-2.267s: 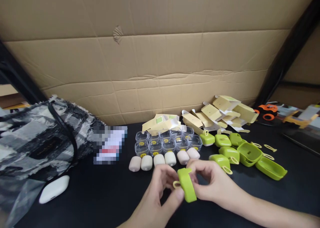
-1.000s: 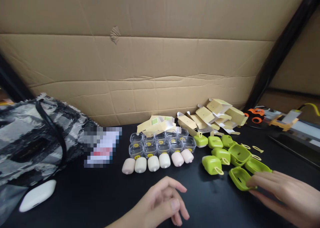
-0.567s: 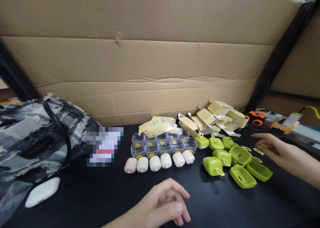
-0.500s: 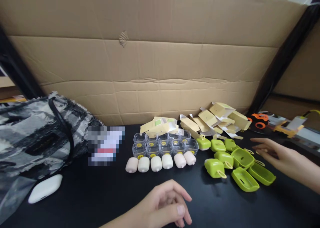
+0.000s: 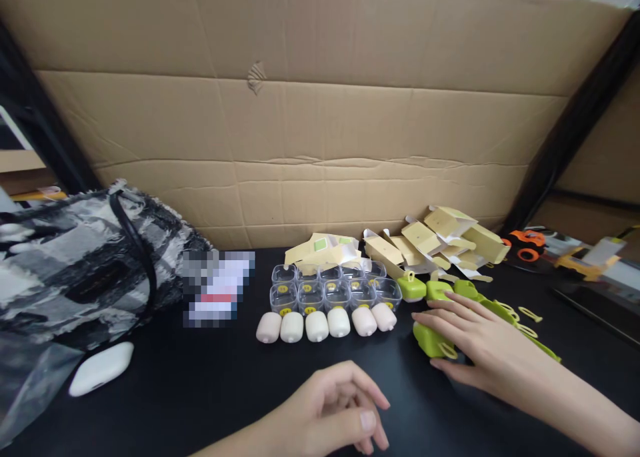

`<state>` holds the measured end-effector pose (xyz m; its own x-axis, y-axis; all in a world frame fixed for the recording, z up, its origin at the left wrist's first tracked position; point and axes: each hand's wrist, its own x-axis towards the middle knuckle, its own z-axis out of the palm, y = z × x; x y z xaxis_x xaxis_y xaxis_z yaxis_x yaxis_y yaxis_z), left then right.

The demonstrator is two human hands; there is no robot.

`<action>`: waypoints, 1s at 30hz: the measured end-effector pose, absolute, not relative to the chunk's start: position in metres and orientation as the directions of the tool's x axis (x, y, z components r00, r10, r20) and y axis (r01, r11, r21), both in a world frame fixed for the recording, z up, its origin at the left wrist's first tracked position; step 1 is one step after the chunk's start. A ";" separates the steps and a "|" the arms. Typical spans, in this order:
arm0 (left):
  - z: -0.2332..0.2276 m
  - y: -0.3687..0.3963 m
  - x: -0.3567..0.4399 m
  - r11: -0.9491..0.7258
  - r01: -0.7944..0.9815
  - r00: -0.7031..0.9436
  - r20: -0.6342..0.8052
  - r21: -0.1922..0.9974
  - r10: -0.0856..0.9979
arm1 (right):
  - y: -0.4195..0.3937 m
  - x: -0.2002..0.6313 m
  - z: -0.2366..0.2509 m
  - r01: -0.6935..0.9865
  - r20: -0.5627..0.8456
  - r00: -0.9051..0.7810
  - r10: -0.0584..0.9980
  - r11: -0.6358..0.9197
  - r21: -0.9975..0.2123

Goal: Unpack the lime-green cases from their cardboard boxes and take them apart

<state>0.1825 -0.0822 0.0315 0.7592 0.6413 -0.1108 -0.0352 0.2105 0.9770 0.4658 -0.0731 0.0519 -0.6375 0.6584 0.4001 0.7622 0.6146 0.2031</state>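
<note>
The right hand (image 5: 480,340) lay flat, fingers spread, over a green case (image 5: 431,340) among several already looped beside pale cases (image 5: 325,323), gripping nothing visibly; the left hand (image 5: 335,413) rested loosely curled, empty.

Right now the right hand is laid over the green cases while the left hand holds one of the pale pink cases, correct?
Not quite. In the head view the left hand holds nothing; it rests loosely curled on the black table, apart from the pale pink cases. The right hand does lie over the green cases.
</note>
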 end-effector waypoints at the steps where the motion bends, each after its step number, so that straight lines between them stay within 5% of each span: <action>1: 0.032 -0.082 0.183 0.210 -0.040 0.751 -0.110 0.977 0.651 | -0.071 0.463 0.054 0.751 0.390 -0.651 0.652 0.629 0.202; 5: 0.030 -0.083 0.187 0.304 -0.088 0.712 -0.154 0.949 0.685 | -0.074 0.442 0.078 0.703 0.361 -0.677 0.641 0.708 0.062; 10: 0.020 -0.083 0.191 0.492 -0.256 0.745 -0.155 0.832 0.649 | -0.082 0.398 0.098 0.443 0.317 -0.771 0.553 0.823 -0.356; 14: 0.014 -0.081 0.193 0.501 -0.299 0.757 -0.118 0.812 0.643 | -0.080 0.381 0.087 0.273 0.293 -0.798 0.526 0.749 -0.603; 23: 0.017 -0.082 0.189 0.228 -0.143 0.695 -0.066 0.963 0.716 | -0.094 0.379 0.073 0.317 0.337 -0.726 0.600 0.726 -0.610; 30: 0.002 -0.077 0.195 0.191 -0.191 0.746 0.016 0.963 0.666 | -0.090 0.373 0.062 0.209 0.445 -0.735 0.512 0.795 -0.570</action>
